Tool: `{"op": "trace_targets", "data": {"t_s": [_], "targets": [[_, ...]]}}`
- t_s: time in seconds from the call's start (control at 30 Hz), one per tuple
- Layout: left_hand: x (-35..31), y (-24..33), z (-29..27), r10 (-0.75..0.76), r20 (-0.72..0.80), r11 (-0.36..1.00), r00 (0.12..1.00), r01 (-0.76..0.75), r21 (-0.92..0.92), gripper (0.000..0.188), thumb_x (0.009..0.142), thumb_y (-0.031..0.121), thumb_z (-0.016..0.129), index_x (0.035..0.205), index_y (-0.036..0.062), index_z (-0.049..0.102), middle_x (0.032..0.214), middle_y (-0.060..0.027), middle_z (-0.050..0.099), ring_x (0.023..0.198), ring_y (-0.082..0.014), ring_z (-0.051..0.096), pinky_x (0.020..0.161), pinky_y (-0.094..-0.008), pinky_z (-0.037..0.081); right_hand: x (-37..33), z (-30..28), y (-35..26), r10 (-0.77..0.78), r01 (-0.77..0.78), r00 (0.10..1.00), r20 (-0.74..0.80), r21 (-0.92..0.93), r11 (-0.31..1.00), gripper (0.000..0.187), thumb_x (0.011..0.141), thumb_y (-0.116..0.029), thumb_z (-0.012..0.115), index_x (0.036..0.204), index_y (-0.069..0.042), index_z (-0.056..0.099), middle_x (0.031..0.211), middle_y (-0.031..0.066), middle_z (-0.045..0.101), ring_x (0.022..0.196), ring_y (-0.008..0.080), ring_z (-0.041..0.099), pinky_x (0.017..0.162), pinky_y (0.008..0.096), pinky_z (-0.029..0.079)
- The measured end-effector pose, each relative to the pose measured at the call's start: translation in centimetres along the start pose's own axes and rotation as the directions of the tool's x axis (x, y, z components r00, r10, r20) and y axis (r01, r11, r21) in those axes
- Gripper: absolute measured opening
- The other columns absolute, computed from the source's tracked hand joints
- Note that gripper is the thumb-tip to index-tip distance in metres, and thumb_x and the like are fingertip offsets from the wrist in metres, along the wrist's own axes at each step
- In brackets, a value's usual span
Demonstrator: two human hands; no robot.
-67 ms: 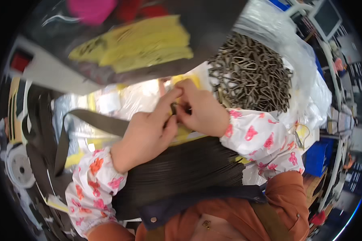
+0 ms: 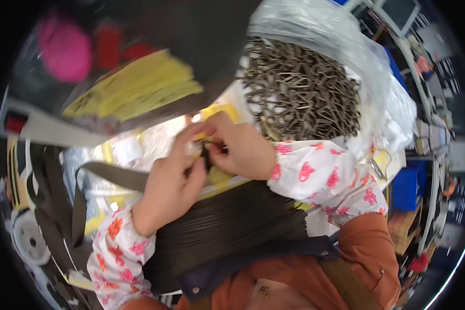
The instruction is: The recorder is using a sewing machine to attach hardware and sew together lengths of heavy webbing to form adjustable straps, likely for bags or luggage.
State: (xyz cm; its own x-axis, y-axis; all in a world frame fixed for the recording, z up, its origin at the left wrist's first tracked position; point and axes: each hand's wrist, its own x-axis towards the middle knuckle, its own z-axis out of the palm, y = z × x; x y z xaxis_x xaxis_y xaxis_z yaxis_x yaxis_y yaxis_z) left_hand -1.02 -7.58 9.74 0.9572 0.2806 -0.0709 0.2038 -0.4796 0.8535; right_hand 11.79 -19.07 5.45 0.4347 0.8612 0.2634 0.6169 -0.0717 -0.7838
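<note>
My left hand (image 2: 173,181) is closed on a flat dark olive webbing strap (image 2: 116,174), which runs out to the left behind it and loops down. Close against it, my right hand (image 2: 243,150) pinches with its fingers near a small dark piece (image 2: 206,156) between the two hands. Fingers cover most of that piece, so I cannot tell whether it is the strap's end or a fitting. Just right of my hands lies a heap of dark bronze metal hooks (image 2: 302,90) in clear plastic. Below my hands is a thick bundle of black straps (image 2: 217,225).
A dark machine body (image 2: 212,36) with yellow notes (image 2: 139,85) overhangs the far left. Crumpled clear plastic (image 2: 380,103) surrounds the hooks. More dark webbing (image 2: 49,191) hangs at the left, near a pale round disc (image 2: 31,237). A blue bin (image 2: 405,186) stands at the right.
The whole view has shifted, so the machine and hooks sit further left in it. My hands stay together around the small dark piece, with slight finger movement.
</note>
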Motion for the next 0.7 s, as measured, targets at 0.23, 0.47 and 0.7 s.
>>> {"op": "trace_targets", "data": {"t_s": [0.23, 0.47, 0.7], "targets": [[0.5, -1.4, 0.0, 0.096, -0.031, 0.992, 0.995, -0.093, 0.081, 0.040, 0.082, 0.004, 0.053, 0.120, 0.0013, 0.042, 0.065, -0.0149, 0.058, 0.053, -0.0267, 0.058, 0.051, -0.0339, 0.043, -0.5, 0.2, -0.2, -0.259, 0.258, 0.966, -0.020, -0.013, 0.966, 0.022, 0.073, -0.002, 0.062, 0.089, -0.005, 0.048, 0.068, 0.0090, 0.058, 0.054, 0.0259, 0.059, 0.050, 0.0322, 0.046], [0.7, -2.2, 0.5, 0.323, -0.170, 0.893, 0.931, -0.240, 0.381, 0.023, 0.078, 0.013, 0.062, 0.096, 0.0038, 0.051, 0.061, -0.0106, 0.058, 0.053, -0.0299, 0.059, 0.049, -0.0372, 0.045, 0.1, -0.5, -1.5, 0.279, -0.330, 0.943, 0.184, 0.643, 0.691, 0.018, 0.091, -0.013, 0.054, 0.099, -0.002, 0.042, 0.078, 0.0067, 0.056, 0.060, 0.0095, 0.055, 0.052, 0.0216, 0.044], [0.6, -1.7, 1.3, 0.419, -0.170, 0.870, 0.892, -0.341, 0.357, 0.015, 0.079, 0.012, 0.063, 0.087, 0.0040, 0.053, 0.061, -0.0113, 0.058, 0.054, -0.0274, 0.059, 0.048, -0.0362, 0.046, -0.5, 0.2, 0.1, 0.287, -0.307, 0.951, 0.118, 0.493, 0.814, 0.028, 0.095, -0.021, 0.039, 0.080, 0.000, 0.050, 0.061, 0.0065, 0.054, 0.046, 0.0113, 0.049, 0.043, 0.0260, 0.039]]}}
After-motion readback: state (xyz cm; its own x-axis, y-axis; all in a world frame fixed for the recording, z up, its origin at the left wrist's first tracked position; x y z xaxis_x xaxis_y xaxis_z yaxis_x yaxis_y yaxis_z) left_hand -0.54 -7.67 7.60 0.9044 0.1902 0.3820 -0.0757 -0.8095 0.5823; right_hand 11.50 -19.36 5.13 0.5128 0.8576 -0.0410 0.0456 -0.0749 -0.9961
